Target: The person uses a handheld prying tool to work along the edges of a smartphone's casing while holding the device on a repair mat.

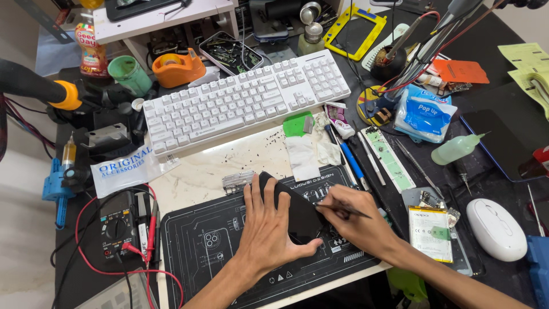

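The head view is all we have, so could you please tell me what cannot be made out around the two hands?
- Head view: much of the black phone is hidden under the left hand.
- Head view: the thin tool tip is too small to identify; the right hand covers part of its shaft.
- Head view: the work mat runs off the bottom edge.

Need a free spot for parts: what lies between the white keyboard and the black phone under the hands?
In the head view, between keyboard and phone: speckled pale board and a small metal block.
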